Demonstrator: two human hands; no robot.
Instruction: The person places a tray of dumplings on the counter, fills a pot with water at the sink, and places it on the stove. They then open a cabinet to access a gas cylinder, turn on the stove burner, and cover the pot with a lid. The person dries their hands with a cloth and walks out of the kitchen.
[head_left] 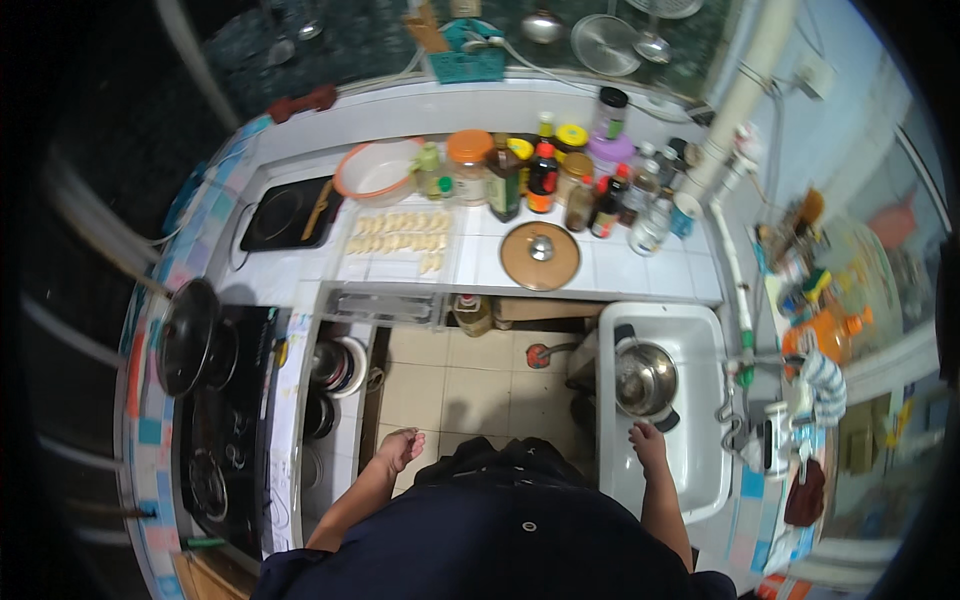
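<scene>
My left hand [402, 448] hangs in front of my body on the left, over the tiled floor and apart from the counter. It holds nothing and its fingers are loosely bent. My right hand [648, 440] is over the near left part of the white sink [700, 460], just short of a steel pot [646, 378] with dark handles. No object shows in it, and its fingers look slightly curled and apart. A clear tray of pale dumplings [400, 232] lies on the far counter, with a brown-rimmed glass lid [540, 255] to its right.
Several sauce bottles [543, 180] and jars crowd the back counter beside a white basin [380, 168] with an orange rim. A black induction plate [285, 215] sits at the back left. On the left, a lidded wok [188, 338] stands on a black stove [235, 440]. A faucet [765, 358] is right of the sink.
</scene>
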